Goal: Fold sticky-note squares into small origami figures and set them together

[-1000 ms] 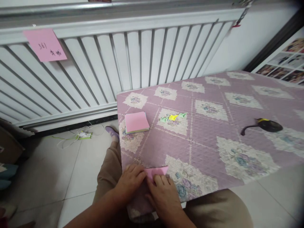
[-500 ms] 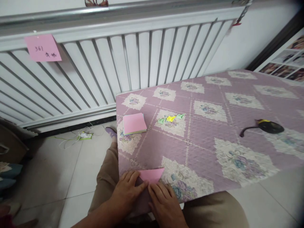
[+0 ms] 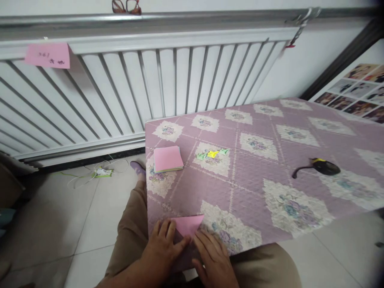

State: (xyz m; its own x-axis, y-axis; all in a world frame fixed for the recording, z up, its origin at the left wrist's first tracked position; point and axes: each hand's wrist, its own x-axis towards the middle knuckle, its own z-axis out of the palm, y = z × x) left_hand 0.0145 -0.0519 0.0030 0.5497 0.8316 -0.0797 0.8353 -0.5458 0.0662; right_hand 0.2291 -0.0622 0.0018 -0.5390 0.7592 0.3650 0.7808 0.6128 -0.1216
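A pink sheet of paper (image 3: 189, 225), folded to a triangle with its long edge away from me, lies near the table's front left corner. My left hand (image 3: 163, 248) rests on its left side, fingers stretched out over the paper and thumb at the lower tip. On the right side, my right hand (image 3: 214, 256) lies with straight fingers along the slanting edge, its thumb apart. Both hands are open and press the paper flat; parts of it are hidden beneath them. Beyond are a stack of coloured square paper (image 3: 168, 159) with pink on top and small folded pieces, one yellow (image 3: 213, 154).
A flowered mauve cloth (image 3: 192, 192) covers the table. A black and yellow object with a curved tail (image 3: 325, 166) lies at the right. A white radiator (image 3: 135, 84) stands behind, with a pink note (image 3: 48, 55) on it. A power strip (image 3: 103, 172) lies on the floor.
My right hand has slid slightly down along the paper's edge, its thumb moving away from the fingers. More of the pink triangle shows between the hands. The camera view has shifted a little.
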